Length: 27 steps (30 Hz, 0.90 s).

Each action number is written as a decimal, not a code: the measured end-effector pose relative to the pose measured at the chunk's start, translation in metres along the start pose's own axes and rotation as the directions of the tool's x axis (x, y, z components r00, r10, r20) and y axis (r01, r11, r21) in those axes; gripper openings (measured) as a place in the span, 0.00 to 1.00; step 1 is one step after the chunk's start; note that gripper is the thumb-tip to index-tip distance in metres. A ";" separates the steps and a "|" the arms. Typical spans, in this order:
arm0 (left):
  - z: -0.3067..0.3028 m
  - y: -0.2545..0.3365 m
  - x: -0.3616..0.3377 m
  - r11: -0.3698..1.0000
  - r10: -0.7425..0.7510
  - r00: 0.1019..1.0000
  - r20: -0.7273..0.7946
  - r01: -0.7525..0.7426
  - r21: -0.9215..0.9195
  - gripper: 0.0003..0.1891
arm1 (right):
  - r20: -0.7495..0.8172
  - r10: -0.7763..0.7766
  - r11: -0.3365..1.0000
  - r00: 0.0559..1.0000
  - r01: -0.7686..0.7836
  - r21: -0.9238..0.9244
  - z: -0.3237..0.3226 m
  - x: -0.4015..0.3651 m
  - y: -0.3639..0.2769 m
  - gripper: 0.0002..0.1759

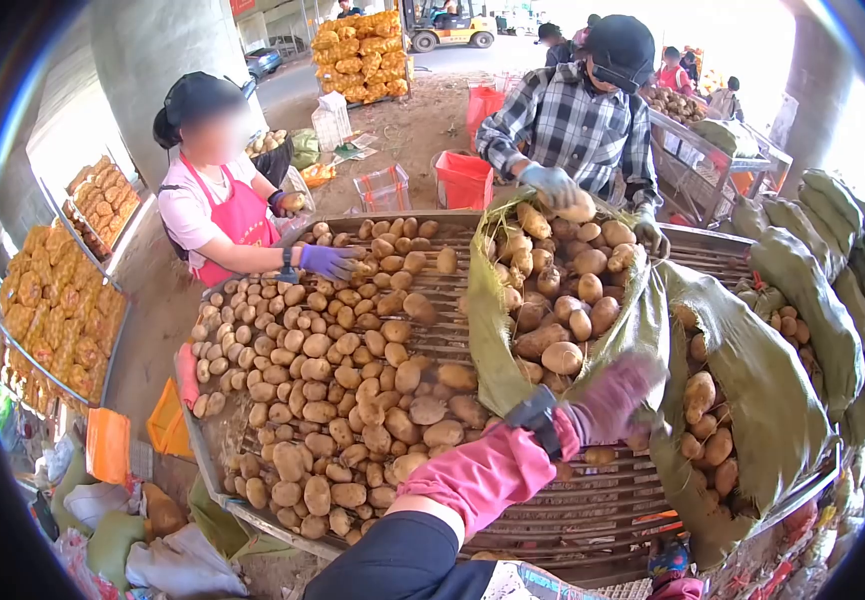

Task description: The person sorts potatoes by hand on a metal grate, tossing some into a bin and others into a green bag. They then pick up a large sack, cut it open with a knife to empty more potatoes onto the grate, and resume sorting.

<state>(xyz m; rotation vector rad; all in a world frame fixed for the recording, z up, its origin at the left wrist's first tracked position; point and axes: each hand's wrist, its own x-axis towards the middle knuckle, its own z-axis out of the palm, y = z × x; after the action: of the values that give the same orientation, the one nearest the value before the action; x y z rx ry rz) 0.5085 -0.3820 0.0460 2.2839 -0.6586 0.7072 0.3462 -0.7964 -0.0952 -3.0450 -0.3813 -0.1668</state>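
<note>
- On the slatted desk (567,525), potatoes (317,390) are spread beside and inside a green sack (493,360).
- The left hand (614,400) is blurred by the sack, the right hand (669,557) only partly seen; openness and grip of both cannot be told.

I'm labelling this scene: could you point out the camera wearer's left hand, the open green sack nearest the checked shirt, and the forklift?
Left hand (612,402): head view, on its blurred, gloved back.
Open green sack (490,340): head view, on its left cloth flap.
Forklift (464,25): head view, on its yellow body.
</note>
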 end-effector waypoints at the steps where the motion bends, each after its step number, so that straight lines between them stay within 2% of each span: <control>1: -0.015 -0.006 0.005 0.995 -0.097 0.986 -0.135 0.091 -0.048 0.35 | 0.033 0.035 0.998 0.999 -0.037 0.045 0.008 -0.003 0.008 0.17; 2: -0.032 -0.013 0.009 0.979 -0.196 0.945 -0.260 0.173 -0.106 0.33 | 0.067 0.071 0.993 0.995 -0.077 0.091 0.015 -0.005 0.013 0.18; 4: -0.062 -0.052 0.005 0.925 -0.357 0.874 -0.329 0.381 0.009 0.28 | 0.097 0.093 0.995 0.991 -0.094 0.010 0.026 -0.006 0.023 0.19; 6: -0.068 -0.097 -0.015 0.785 -0.586 0.793 -0.167 0.606 0.127 0.29 | 0.160 0.127 0.992 0.979 -0.125 -0.018 0.025 -0.007 0.018 0.19; 8: -0.074 -0.108 -0.027 0.729 -0.684 0.727 0.067 0.678 0.093 0.32 | 0.263 0.158 0.986 0.952 -0.164 0.003 -0.005 0.002 -0.001 0.20; 9: -0.076 -0.112 -0.028 0.695 -0.716 0.675 0.180 0.714 0.087 0.33 | 0.287 0.147 0.987 0.946 -0.158 0.014 -0.008 0.004 -0.002 0.21; 12: -0.082 -0.127 -0.019 0.566 -0.813 0.461 0.354 0.769 0.297 0.42 | 0.133 0.091 0.992 0.987 -0.078 -0.104 0.012 -0.002 0.008 0.17; 13: -0.079 -0.137 -0.014 0.544 -0.820 0.394 0.416 0.764 0.349 0.48 | 0.120 0.120 0.992 0.986 -0.115 -0.045 0.014 -0.006 0.010 0.14; 16: -0.091 -0.117 0.007 0.533 -0.828 0.383 0.410 0.765 0.361 0.50 | 0.101 0.101 0.995 0.990 -0.103 0.017 0.028 -0.010 0.022 0.13; 17: -0.090 -0.119 0.007 0.510 -0.843 0.373 0.387 0.782 0.357 0.54 | 0.058 0.074 0.997 0.996 -0.076 0.022 0.025 -0.007 0.020 0.13; 19: -0.085 -0.131 0.005 0.486 -0.821 0.289 0.493 0.807 0.336 0.54 | -0.025 0.027 0.999 0.999 -0.026 0.029 0.020 -0.006 0.015 0.14; 20: -0.084 -0.133 0.003 0.472 -0.803 0.243 0.545 0.818 0.330 0.54 | 0.020 0.052 0.999 0.998 -0.052 -0.002 0.022 -0.005 0.016 0.14; 22: -0.076 -0.130 -0.004 0.467 -0.835 0.308 0.456 0.836 0.290 0.52 | 0.116 0.105 0.993 0.988 -0.098 -0.064 0.030 -0.009 0.023 0.15; 24: -0.070 -0.125 -0.011 0.440 -0.864 0.344 0.367 0.871 0.219 0.51 | 0.165 0.118 0.993 0.979 -0.113 -0.042 0.038 -0.012 0.032 0.16; 25: -0.071 -0.120 -0.015 0.447 -0.869 0.388 0.307 0.882 0.150 0.43 | 0.187 0.124 0.992 0.975 -0.120 -0.033 0.042 -0.013 0.036 0.16; 27: -0.083 -0.120 -0.030 0.489 -0.745 0.582 0.326 0.809 -0.325 0.42 | 0.116 0.089 0.996 0.989 -0.089 -0.004 0.029 -0.010 0.027 0.15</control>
<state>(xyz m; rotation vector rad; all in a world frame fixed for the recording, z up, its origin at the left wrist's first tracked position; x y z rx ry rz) 0.5346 -0.2365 0.0291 1.8886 0.2186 -0.0773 0.3464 -0.8223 -0.1268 -3.0720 -0.2510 0.0161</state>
